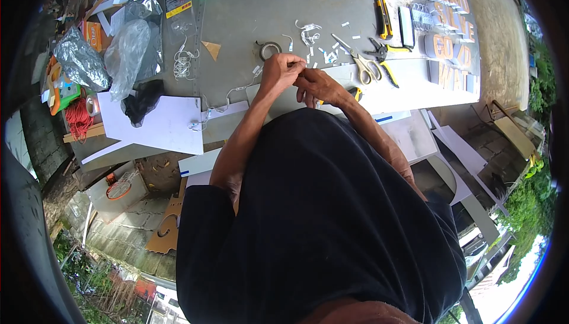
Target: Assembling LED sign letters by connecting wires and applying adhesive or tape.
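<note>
Landmark: the scissors (pixel 368 74), lying on the grey worktable (pixel 237 10) with their handles toward the person; every place below is told from them.
Left hand: left of the scissors, this hand (pixel 282 70) has thumb and forefinger drawn together at the right hand's fingertips; whether they grip anything cannot be told, any piece there being too small.
Right hand: between the left hand and the scissors, this hand (pixel 320 87) has its fingers curled and bunched; how tightly they close, and on what, cannot be told.
LED module string: well to the left of the scissors, the wired string of white modules (pixel 222 109) runs up to the left wrist, where the hand hides the rest.
Loose LED modules: a tangled bunch (pixel 309 34) lies left of the scissors and farther from the person.
Scraps: small white pieces (pixel 331 57) lie scattered just left of the scissors.
Tape: a dark roll (pixel 262 51) lies left of them, beyond the left hand.
Cutting tools: yellow-handled pliers (pixel 389 71) lie just right of the scissors; a yellow-and-black utility knife (pixel 387 20) lies beyond.
Block letters: orange-faced, pale-sided letters (pixel 444 75) stand in rows well to their right.
Far left: clear plastic bags (pixel 127 57) and a red cord coil (pixel 79 117), well apart from the scissors.
</note>
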A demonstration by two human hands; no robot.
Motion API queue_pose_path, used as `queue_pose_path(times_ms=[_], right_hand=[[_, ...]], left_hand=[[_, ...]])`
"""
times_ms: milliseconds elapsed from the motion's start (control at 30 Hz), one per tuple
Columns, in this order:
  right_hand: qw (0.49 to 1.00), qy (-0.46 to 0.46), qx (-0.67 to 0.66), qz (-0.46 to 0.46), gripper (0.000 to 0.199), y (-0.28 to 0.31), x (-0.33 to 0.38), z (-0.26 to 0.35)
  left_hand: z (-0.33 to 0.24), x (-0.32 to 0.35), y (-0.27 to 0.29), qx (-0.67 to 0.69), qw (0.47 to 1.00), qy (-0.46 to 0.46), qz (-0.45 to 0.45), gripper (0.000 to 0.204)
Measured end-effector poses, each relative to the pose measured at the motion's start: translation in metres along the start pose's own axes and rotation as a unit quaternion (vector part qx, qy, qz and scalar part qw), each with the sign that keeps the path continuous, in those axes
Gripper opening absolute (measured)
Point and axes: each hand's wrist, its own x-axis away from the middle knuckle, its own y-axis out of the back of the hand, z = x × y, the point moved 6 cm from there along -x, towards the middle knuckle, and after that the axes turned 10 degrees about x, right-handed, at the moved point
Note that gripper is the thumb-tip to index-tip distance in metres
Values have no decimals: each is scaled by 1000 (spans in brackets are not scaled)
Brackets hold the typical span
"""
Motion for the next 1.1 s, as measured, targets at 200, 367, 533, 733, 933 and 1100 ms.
queue_pose_path(times_ms=[200,367,533,733,933,1100], right_hand=[[949,16,-315,-17,61,14,-7,-33],[847,59,-525,49,47,15,-26,-29],[797,163,-582,-28,30,70,-29,-26],[807,263,-527,-45,29,117,5,19],[776,320,-544,1,29,113,18,42],[824,309,-453,-143,30,112,30,52]], left_hand=[[18,16,7,167,985,30,21,20],[12,39,9,229,963,40,139,20],[8,66,31,215,969,34,120,23],[6,94,60,115,989,36,89,28],[-1,100,81,61,994,-62,72,17],[9,106,91,-33,997,-11,69,18]])
